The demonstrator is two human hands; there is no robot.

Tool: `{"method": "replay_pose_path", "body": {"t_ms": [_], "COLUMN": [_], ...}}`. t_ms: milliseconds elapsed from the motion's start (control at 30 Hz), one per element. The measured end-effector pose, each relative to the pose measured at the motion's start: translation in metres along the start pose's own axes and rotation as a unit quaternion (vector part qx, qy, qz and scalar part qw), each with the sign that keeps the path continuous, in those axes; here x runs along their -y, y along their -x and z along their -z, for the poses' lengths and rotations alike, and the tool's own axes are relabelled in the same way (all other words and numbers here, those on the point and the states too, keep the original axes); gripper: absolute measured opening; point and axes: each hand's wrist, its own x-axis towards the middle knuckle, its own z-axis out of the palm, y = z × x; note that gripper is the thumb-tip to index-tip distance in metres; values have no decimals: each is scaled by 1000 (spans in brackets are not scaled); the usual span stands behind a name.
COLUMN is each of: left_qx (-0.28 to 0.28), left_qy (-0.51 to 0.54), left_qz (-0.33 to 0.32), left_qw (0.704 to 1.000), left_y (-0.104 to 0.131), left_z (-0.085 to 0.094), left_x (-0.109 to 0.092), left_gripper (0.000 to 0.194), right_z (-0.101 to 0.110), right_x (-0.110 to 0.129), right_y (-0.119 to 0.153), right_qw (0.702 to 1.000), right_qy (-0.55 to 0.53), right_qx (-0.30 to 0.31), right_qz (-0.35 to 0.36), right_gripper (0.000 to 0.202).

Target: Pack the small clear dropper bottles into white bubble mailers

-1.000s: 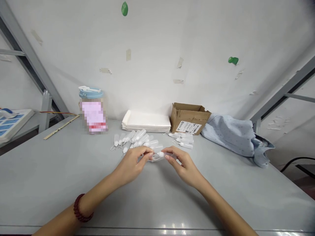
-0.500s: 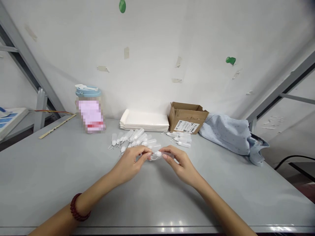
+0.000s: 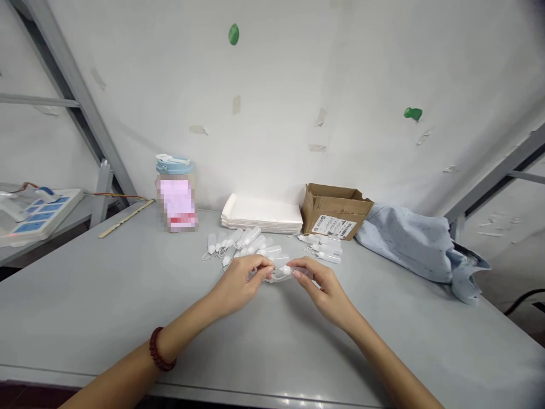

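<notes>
My right hand (image 3: 321,284) pinches a small clear plastic bottle with a white cap (image 3: 287,271) and a thin white cord, its capped end facing left. Fingertips of my left hand (image 3: 247,284) are pressed together at something thin, seemingly the cord's end, just left of that cap; the exact grip is too small to tell. Behind my left hand lies a loose pile of similar clear bottles (image 3: 248,237) with white caps and cords. A smaller group of the same bottles (image 3: 328,248) rests in front of the cardboard box.
At the wall stand a stack of white sheets or sleeves (image 3: 264,215), an opened cardboard box (image 3: 336,207) and a blue-lidded cup (image 3: 175,166). Light blue cloth (image 3: 404,238) lies at right. A wooden strip (image 3: 125,219) lies at left, near a white-and-blue device (image 3: 46,216) on another surface.
The camera view has turned slightly left, so the whole scene sits further right in the picture. Both hands keep nearly the same pose at the capped bottle.
</notes>
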Motion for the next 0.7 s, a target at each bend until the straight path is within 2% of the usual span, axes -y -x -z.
{"method": "replay_pose_path", "body": {"t_ms": [700], "left_qx": [3], "left_qy": [-4], "left_qz": [-4], "left_qw": [1000], "left_y": [1], "left_z": [-1], "left_x": [0], "left_gripper": [21], "right_z": [0], "right_x": [2], "right_y": [1], "right_qw": [1000], "right_qy": [5], "right_qx": [8], "right_qz": [-10], "right_gripper": [24]}}
